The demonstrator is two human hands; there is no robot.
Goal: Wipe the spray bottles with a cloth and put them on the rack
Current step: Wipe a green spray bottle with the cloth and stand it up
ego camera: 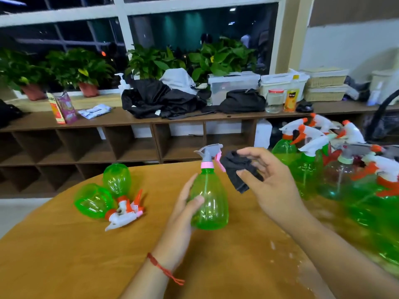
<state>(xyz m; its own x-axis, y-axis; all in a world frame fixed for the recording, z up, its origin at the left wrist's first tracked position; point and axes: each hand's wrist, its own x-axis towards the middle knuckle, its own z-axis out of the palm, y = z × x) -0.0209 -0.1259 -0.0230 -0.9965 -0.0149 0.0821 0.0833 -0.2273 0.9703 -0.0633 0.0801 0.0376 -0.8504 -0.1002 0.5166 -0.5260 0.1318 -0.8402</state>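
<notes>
A green spray bottle (210, 203) with a grey and pink trigger head stands upright on the wooden table (64, 255). My left hand (183, 214) grips its body from the left, thumb across the front. My right hand (274, 180) pinches a dark cloth (237, 169) just right of the bottle's neck, beside the pink trigger. Two green spray bottles (108, 195) with white and orange heads lie on their sides at the left. Several more spray bottles (323, 160) stand crowded at the right.
Behind the table runs a brown cubby rack (86, 145) with open compartments. Its top carries black bags (164, 100), a glass jar (274, 100), an orange juice bottle (292, 98), plastic bins, packets and potted plants (82, 72) by the window.
</notes>
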